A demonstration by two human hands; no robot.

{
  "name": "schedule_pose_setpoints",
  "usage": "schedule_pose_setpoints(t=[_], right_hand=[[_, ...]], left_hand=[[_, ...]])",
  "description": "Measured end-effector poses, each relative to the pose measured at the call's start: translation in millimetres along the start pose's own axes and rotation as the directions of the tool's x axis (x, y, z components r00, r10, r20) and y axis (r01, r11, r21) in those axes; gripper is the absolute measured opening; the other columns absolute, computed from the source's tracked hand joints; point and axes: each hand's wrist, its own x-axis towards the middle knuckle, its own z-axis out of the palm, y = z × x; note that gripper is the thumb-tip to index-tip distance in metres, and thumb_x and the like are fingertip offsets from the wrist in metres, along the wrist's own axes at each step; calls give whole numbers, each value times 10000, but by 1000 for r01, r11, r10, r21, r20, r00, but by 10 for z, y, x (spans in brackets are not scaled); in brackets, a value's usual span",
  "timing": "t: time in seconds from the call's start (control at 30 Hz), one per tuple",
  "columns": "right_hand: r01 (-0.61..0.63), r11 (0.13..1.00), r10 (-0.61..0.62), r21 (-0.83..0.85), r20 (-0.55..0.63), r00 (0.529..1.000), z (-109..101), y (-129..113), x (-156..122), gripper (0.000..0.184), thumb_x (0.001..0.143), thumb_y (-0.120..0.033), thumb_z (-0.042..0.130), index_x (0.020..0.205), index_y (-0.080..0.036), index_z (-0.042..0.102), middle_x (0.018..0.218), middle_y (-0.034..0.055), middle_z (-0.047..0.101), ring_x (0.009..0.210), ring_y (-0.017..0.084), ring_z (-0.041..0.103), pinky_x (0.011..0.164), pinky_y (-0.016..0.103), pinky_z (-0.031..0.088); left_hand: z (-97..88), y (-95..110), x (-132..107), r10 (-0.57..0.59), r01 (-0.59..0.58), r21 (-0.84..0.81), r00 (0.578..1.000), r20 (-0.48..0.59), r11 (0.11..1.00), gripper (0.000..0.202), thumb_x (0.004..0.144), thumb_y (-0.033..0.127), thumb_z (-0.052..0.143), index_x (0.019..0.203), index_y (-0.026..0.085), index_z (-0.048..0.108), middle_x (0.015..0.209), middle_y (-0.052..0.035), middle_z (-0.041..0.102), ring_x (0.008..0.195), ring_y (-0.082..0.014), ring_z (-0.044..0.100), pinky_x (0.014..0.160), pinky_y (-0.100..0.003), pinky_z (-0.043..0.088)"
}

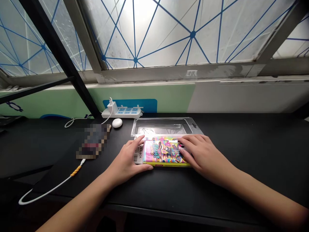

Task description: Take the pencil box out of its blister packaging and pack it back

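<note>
Head view, looking down on a black desk [243,151]. A colourful pencil box [164,153] lying flat near the desk's front edge, between both hands, its cover a riot of pink, yellow and blue with a yellow lower rim. Big stylised lettering across the cover, too busy to read. On a white strip at its left end, "BOX" in dark capitals, turned sideways (the letters before it hidden or too small to trust).

Left hand [126,159] at that left end, fingers curled over the upper edge and thumb along the lower edge, gripping the box. Right hand [205,154] across the right half, fingers closed together and lying over the cover; no telling whether gripping.

Just behind the box, a clear plastic blister tray [166,126], its rim almost touching the upper edge, window glare filling the hollow. Further left, a white oval mouse [117,122], a pixelated object [93,141] and a white cable with a yellow wrap [76,170]. Against the wall, a white power strip [122,112] with a white charger [112,107] plugged in. To the right of the right hand, a long stretch of black desktop; in front of the box, a narrower strip before the edge.
</note>
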Motion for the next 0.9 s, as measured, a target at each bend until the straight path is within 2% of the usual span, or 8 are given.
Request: schedule_pose_setpoints(t=[0.2,0.33,0.47,0.57,0.67,0.77,0.83,0.9], right_hand=[[-21,1000,21,-19,2,1000,113,-271,320,267,1027,-273,421,1009,-165,664,961,138,664,912,300,591,795,436,496],[-12,1000,12,-17,-34,999,155,-269,380,238,1016,-212,410,948,-185,637,918,117,639,872,279,576,758,409,504],[-6,1000,5,-12,-101,995,137,-242,423,246,1038,-242,386,946,-187,607,914,120,625,870,279,560,764,416,493],[17,1000,-20,-17,-212,977,115,-227,456,243,1053,-270,390,937,-186,586,910,123,622,854,270,562,754,406,489],[88,995,-98,-44,-341,935,49,-229,425,159,1043,-252,448,963,-205,576,919,102,640,837,247,580,766,388,496],[220,973,-230,-73,-434,871,-129,-290,302,33,1002,-208,555,1011,-200,587,923,84,669,846,237,602,800,395,496],[350,935,-340,-55,-416,843,-291,-358,176,51,964,-149,607,1003,-183,607,874,60,680,821,221,610,827,400,494],[463,886,-425,40,-329,843,-431,-394,26,42,963,-142,609,967,-179,630,816,32,678,771,194,615,861,394,496]], left_hand=[[-12,-24,-31,7,-7,0,1000,-10,1000,983,789,455,822,1585,297,267,1452,-137,563,1391,-334,496,1165,-520,370],[-30,-11,-43,12,-12,5,1000,-20,1000,971,795,434,819,1580,306,263,1442,-124,585,1381,-336,505,1153,-522,379],[-32,25,-28,2,-2,8,1000,-20,1000,992,781,398,832,1584,288,260,1418,-124,604,1358,-334,524,1151,-514,389],[-47,57,-9,13,-13,7,999,-29,1000,904,782,414,832,1544,271,367,1394,-124,618,1308,-335,557,1131,-508,420],[-93,51,-1,88,-88,4,996,17,996,631,851,461,765,1418,273,560,1417,-91,619,1345,-332,517,1147,-491,412],[-149,-13,-14,82,-78,-48,994,74,996,571,995,591,497,1453,257,569,1517,-80,550,1449,-332,409,1201,-511,341],[-177,-55,-27,45,-37,-80,994,101,996,655,1041,633,277,1521,247,501,1572,-70,494,1490,-321,356,1230,-526,286],[-192,-67,-37,13,-4,-72,992,128,997,685,1039,651,236,1553,254,452,1600,-52,459,1512,-312,321,1247,-529,248]])
